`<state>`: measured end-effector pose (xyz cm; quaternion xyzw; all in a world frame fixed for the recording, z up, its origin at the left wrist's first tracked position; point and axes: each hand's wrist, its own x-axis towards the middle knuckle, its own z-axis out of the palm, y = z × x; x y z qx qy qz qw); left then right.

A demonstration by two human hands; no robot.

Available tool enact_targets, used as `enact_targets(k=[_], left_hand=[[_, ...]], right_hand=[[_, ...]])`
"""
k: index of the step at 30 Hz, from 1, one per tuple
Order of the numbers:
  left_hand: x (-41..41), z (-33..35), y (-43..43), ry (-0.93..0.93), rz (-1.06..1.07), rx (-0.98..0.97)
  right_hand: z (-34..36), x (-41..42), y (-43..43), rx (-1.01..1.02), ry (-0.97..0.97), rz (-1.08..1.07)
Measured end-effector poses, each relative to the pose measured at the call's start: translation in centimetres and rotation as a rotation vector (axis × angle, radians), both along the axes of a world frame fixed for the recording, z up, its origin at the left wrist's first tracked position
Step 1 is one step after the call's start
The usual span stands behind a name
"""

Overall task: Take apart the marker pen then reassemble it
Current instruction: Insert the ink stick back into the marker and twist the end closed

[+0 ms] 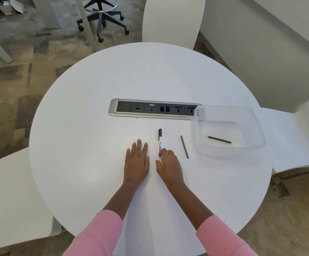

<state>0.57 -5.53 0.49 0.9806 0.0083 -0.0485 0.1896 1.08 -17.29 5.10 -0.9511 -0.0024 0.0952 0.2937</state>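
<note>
Right hand [169, 164] pinched the white, black-capped marker pen [160, 143]; left hand [137, 161] lay flat, released. Risk: the loose dark grey rod [184, 146] nearby could roll if nudged.

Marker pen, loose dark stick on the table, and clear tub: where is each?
marker pen [160, 140]: head view, white barrel below the black cap.
dark stick [184, 146]: head view, mid-length.
clear tub [259, 130]: head view, right rim.

One marker pen [160, 143], two dark rods [184, 146] — one clear tub [257, 126].
</note>
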Motion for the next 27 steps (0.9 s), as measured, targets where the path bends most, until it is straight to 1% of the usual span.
enact_targets(k=[3,5,7,10,13,15,16,19,20,22,24,25,26,27], left_hand=[[0.0,0.1,0.3,0.018,-0.019,0.001],[0.0,0.4,0.4,0.010,-0.031,-0.004],[0.2,0.6,0.4,0.056,-0.050,-0.008],[0.5,1.5,0.3,0.014,-0.033,-0.142],[0.4,2.5,0.0,-0.072,0.052,-0.342],[0.5,3.3,-0.4,-0.047,0.150,-0.511],[0.7,3.8,-0.6,0.016,0.223,-0.651],[1.5,4.8,-0.8,0.304,0.391,-1.140],[1.7,5.0,-0.7,0.377,0.414,-1.255],[1.8,5.2,-0.5,0.457,0.449,-1.437],[1.7,5.5,-0.4,0.475,0.510,-1.541],[1.7,5.5,-0.4,0.474,0.553,-1.576],[1.8,5.6,-0.4,0.468,0.600,-1.609],[1.8,5.7,-0.3,0.458,0.646,-1.645]], right_hand=[[0.2,-0.1,0.6,-0.012,-0.003,-0.033],[0.3,-0.1,0.7,0.015,0.012,-0.068],[0.3,-0.1,0.8,0.086,0.047,-0.113],[0.9,-0.1,0.7,0.257,0.105,-0.205],[1.7,-0.3,0.5,0.460,0.158,-0.295],[2.0,-0.3,0.3,0.544,0.175,-0.342],[2.2,-0.3,0.3,0.580,0.185,-0.360],[2.7,0.1,0.1,0.681,0.235,-0.366],[2.8,0.2,0.0,0.713,0.258,-0.356],[3.2,0.4,-0.3,0.761,0.302,-0.323],[3.4,0.8,-0.8,0.749,0.304,-0.309],[3.4,1.2,-1.2,0.706,0.276,-0.324],[3.3,1.5,-1.6,0.606,0.215,-0.336],[3.2,1.9,-2.1,0.455,0.133,-0.334]])
